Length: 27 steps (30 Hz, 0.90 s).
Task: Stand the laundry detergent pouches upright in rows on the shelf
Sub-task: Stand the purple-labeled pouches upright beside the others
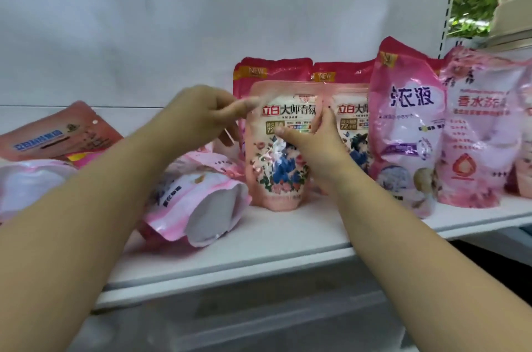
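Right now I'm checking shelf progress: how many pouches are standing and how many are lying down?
Standing, floral peach pouches: 2
Standing, dark pink pouches behind them: 2
Standing, pink pouches further right: at least 2
Lying on the shelf, pouches on the left: at least 3
Total: at least 9
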### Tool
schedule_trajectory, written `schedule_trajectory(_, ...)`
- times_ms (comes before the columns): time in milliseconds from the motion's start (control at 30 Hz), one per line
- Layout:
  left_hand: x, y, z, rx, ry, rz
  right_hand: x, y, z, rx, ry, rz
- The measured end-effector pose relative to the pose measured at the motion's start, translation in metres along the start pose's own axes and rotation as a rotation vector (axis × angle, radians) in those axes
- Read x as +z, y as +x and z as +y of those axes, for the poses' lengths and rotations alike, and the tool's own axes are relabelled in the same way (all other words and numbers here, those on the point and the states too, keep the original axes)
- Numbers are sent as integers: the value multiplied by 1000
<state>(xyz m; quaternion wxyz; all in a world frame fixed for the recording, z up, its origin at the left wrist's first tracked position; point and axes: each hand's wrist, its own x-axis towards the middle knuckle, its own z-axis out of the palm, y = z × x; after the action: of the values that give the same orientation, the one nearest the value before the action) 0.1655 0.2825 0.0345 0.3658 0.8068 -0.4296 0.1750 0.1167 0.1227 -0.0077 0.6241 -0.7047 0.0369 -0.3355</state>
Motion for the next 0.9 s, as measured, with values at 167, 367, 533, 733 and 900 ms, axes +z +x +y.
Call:
schedule_trajectory(167, -6, -24, 11, -87, 527, -146, 0, -3, 6, -204, -183, 55)
schedule_trajectory(367, 3, -72, 11, -311, 296, -199, 0, 0, 8, -274, -501, 254)
schedule_trajectory(533, 8, -101, 10, -78, 109, -194, 0, -3, 3, -352, -676, 424)
schedule_trajectory(733, 37, -135, 8, 180, 229, -169, 21, -42, -6, -667, -782, 114)
schedule_trajectory(900, 59, -163, -1, 376, 432, 82, 29, -55, -5, 99, -260, -298)
